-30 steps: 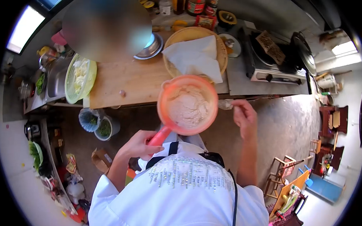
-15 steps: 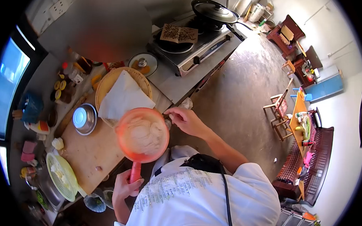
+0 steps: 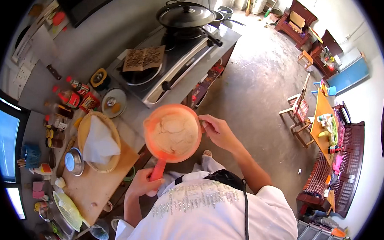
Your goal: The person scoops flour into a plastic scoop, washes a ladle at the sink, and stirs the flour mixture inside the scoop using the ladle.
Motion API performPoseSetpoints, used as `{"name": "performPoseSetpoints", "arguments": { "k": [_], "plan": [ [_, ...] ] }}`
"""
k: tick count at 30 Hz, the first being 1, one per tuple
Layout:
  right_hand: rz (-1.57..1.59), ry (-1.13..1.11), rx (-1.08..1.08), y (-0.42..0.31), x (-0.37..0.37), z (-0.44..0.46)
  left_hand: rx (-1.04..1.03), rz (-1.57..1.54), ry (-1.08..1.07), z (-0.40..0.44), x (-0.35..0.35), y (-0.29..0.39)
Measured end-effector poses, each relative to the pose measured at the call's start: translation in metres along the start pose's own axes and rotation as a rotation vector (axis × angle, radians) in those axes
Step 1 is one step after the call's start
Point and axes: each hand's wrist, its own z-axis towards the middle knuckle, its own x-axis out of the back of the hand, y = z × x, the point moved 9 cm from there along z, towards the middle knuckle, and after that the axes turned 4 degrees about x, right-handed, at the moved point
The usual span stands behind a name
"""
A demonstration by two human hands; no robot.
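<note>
An orange-pink plastic water scoop holding pale powder that looks like flour is in front of my body. My left hand is closed around its handle, which points down toward me. At the scoop's right rim, my right hand has its fingers bent and pinching the edge. Left of the scoop, a round woven basket with a white cloth over it rests on the wooden board. A metal bowl with a blue-white round thing in it sits beside the basket.
A gas stove carries a lidded wok and a piece of patterned cardboard. Sauce bottles and a glass lid stand behind the basket. A yellow-green colander is at lower left. Chairs and a bench line the right.
The scoop has shifted right and slightly up with my left hand. My right hand has moved onto its rim. My view has turned, so the stove and basket appear farther left.
</note>
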Motion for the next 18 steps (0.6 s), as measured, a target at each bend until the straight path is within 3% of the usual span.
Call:
{"name": "performPoseSetpoints", "arguments": {
  "k": [6,12,14,18],
  "plan": [
    [-0.135,0.067,-0.092,0.042,0.155,0.019,-0.070,-0.040,-0.196,0.095,-0.091,0.113],
    [-0.137,0.223,-0.139,0.111,0.284,0.063,-0.109,0.093,-0.253,0.204,-0.135,0.216],
    [-0.157,0.217,-0.101,0.153,0.338,0.107,-0.085,0.120,-0.262,0.268,-0.147,0.251],
    [-0.300,0.128,-0.166,0.184,0.416,0.188,-0.228,0.204,-0.247,0.345,-0.154,0.315]
  ]
}}
